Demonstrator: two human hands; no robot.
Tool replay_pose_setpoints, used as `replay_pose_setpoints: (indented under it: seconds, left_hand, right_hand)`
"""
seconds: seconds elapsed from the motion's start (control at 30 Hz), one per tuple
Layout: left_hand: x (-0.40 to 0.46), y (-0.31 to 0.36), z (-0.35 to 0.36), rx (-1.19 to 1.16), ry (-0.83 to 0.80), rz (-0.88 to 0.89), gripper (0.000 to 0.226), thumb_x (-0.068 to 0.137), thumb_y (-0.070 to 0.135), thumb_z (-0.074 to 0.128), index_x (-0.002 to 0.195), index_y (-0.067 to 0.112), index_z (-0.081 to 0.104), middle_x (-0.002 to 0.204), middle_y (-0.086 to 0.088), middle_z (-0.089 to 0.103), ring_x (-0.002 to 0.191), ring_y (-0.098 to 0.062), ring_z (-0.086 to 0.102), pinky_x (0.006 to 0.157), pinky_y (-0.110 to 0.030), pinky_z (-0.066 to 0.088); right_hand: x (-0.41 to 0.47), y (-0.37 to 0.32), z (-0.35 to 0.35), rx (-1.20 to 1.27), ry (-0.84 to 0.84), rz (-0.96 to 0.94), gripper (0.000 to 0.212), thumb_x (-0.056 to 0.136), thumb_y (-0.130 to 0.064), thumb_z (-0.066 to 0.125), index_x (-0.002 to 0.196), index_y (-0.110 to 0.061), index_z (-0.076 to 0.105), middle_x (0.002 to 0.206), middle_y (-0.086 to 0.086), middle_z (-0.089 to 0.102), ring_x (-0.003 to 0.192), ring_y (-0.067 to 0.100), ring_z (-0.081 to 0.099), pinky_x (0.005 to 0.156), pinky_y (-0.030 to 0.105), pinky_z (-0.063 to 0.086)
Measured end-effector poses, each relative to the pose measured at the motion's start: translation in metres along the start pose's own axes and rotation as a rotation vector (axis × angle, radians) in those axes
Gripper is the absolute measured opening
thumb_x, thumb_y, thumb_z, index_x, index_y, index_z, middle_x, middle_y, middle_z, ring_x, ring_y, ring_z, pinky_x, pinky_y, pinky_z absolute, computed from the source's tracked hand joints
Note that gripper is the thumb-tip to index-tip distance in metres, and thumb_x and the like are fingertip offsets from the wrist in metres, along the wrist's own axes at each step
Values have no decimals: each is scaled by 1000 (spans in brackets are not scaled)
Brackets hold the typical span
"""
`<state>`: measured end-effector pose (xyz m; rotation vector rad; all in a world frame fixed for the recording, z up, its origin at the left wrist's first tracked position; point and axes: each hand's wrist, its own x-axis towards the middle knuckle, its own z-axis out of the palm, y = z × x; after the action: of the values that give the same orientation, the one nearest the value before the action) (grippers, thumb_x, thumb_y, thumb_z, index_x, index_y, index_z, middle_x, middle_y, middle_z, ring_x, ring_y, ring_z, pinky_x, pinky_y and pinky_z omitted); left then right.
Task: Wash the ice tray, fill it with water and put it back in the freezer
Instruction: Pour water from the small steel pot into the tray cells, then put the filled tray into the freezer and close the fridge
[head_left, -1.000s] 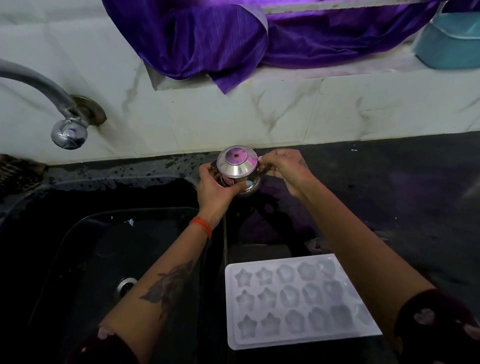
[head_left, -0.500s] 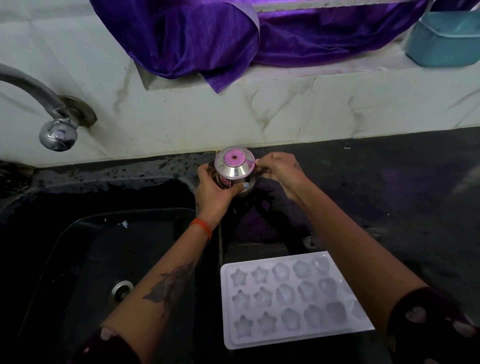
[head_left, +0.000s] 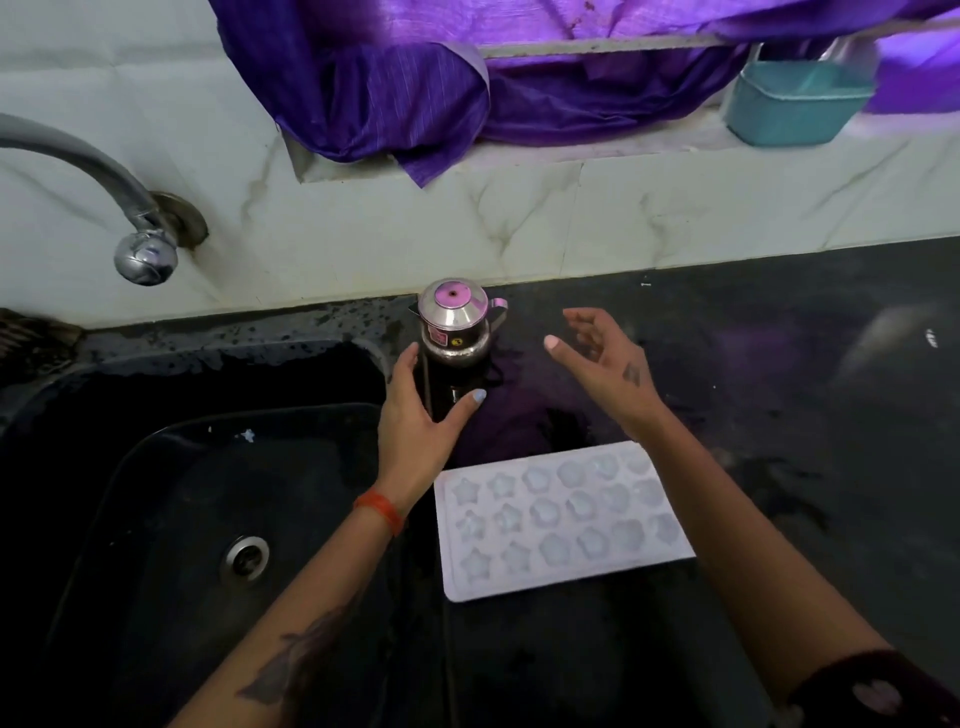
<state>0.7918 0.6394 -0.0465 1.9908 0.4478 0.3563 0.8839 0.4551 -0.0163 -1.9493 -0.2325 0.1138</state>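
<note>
Ice tray (head_left: 563, 519) just below both empty hands

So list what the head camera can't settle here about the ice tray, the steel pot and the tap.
- Ice tray: whether its moulds hold water; too pale and glossy in the head view.
- Steel pot: its contents, hidden by the lid; sticker print too small.
- Tap: its base and handle, cut off by the left edge.
- Sink: its near part, cut off by the bottom edge.
</note>
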Motion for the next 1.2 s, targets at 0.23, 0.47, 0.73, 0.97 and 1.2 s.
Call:
replay_pose_setpoints:
  seconds: [0.23, 0.47, 0.73, 0.97, 1.2]
  left_hand:
    - [-68, -5, -12, 149, -78, 112, 88, 80, 40, 72, 150, 19, 23, 157, -1, 26, 144, -16, 25, 111, -25, 23]
    - [-116, -24, -15, 206, -93, 63, 83, 83, 37, 70, 150, 17, 25, 157, -5, 25, 144, -21, 24, 113, -30, 21]
    - [-140, -29, -16, 291, -137, -173, 69, 92, 29, 58, 149, 8, 24, 134, -5, 49, 106, -24, 60, 95, -34, 41]
    - [-142, -28, -12, 26, -140, -317, 36, 94, 9, 54, 129, 4, 54, 112, -4, 65, 65, -13, 70, 82, -39, 57]
    - [-139, -28, -7, -155, -89, -414, 25, 93, -3, 53, 117, -2, 59, 108, -12, 66, 74, -11, 64, 60, -15, 57]
  right_hand:
    - [-87, 21, -18, -329, 97, -80, 51, 87, -40, 64, 132, -22, 49, 132, -3, 55, 120, 12, 48, 94, 24, 37]
    - [-142, 58, -29, -558, 188, 47, 52, 89, -42, 61, 135, -20, 48, 146, 8, 44, 135, 27, 38, 109, 38, 29]
    - [-159, 70, -38, -558, 198, 269, 54, 93, -24, 55, 142, -6, 39, 139, 21, 43, 126, 36, 42, 103, 36, 33]
    - [-153, 71, -46, -459, 114, 371, 22, 89, -12, 51, 107, -6, 62, 105, 14, 64, 101, 33, 58, 81, 30, 42]
    - [-150, 78, -52, -82, 166, 485, 25, 84, 0, 56, 104, -6, 69, 99, 9, 71, 78, 22, 68, 82, 41, 57]
